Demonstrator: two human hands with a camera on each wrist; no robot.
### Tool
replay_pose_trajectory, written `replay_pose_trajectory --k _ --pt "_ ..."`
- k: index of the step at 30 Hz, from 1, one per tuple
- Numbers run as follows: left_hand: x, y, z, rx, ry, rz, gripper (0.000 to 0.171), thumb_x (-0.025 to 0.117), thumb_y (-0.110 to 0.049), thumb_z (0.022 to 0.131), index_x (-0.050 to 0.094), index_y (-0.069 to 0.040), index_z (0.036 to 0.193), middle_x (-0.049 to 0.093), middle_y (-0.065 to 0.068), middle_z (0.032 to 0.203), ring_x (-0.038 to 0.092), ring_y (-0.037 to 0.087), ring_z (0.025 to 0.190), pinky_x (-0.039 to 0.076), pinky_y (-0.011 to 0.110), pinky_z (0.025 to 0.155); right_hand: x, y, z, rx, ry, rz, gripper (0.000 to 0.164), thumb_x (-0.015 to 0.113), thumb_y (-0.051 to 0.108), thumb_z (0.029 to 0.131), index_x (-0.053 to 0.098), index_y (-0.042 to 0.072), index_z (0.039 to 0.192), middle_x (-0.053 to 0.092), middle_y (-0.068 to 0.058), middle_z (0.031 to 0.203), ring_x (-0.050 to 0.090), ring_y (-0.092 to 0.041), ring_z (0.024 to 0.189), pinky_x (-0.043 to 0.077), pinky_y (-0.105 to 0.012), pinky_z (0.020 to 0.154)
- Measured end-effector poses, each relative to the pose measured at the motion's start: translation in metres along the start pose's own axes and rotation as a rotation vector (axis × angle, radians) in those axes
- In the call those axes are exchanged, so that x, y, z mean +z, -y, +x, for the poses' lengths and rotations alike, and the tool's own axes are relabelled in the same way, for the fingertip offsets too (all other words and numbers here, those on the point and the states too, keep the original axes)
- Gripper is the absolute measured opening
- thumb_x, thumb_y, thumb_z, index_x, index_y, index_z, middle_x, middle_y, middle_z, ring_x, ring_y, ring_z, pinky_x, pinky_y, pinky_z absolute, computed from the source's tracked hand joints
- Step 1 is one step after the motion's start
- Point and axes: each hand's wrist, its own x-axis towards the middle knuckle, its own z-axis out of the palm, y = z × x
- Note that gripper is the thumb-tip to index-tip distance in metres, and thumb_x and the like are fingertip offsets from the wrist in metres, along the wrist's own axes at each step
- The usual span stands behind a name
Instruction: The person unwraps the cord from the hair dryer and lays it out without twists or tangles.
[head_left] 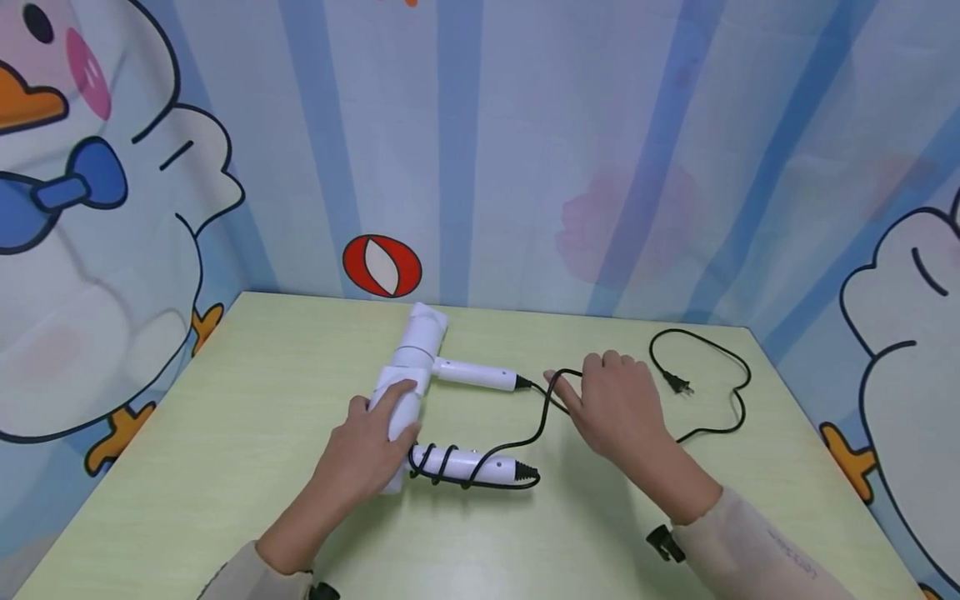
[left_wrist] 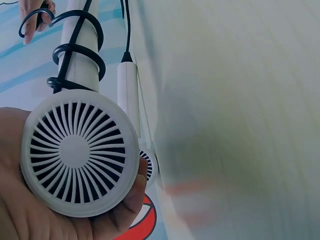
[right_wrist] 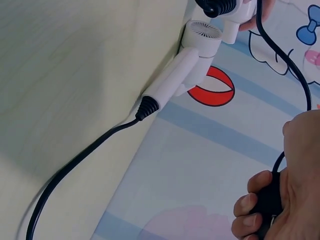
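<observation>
Two white hair dryers are here. My left hand (head_left: 367, 446) grips the body of the nearer hair dryer (head_left: 493, 469), whose round slotted grille shows large in the left wrist view. A black cord (head_left: 525, 443) winds in several loops around its handle, then arcs up to my right hand (head_left: 618, 404). In the right wrist view, that hand's fingers curl around the cord's black plug (right_wrist: 270, 197), partly hidden in the palm. The farther hair dryer (head_left: 420, 337) lies on the table just behind the nearer one, its handle pointing right.
From the farther dryer a second black cord (head_left: 742, 367) runs under my right hand and curves across the right side of the pale wooden table (head_left: 285, 367). Its two-pin plug (head_left: 677, 383) lies there. A cartoon-printed curtain (head_left: 517, 167) stands behind the table and along its sides.
</observation>
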Motion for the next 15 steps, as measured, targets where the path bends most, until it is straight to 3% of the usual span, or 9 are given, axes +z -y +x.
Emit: replay_pose_trajectory --k 9,15 --pt "-0.004 -0.001 -0.002 -0.003 0.014 -0.021 0.057 0.056 -0.038 0.102 0.036 -0.033 0.154 0.045 0.025 0.126 0.056 0.029 0.071 0.044 0.036 0.053 -0.003 0.004 -0.007 -0.011 -0.194 0.081 0.061 0.05 0.06 0.099 0.036 0.007 0.073 0.035 -0.008 0.068 0.033 -0.026 0.059 0.027 -0.036 0.06" --pt "-0.004 0.001 0.0 -0.004 0.013 -0.032 0.056 0.055 -0.037 0.102 0.034 -0.034 0.155 0.043 0.026 0.128 0.057 0.029 0.07 0.044 0.035 0.054 -0.008 0.008 -0.012 -0.011 -0.199 0.097 0.06 0.051 0.06 0.099 0.036 0.007 0.074 0.034 -0.009 0.07 0.033 -0.026 0.061 0.027 -0.037 0.062"
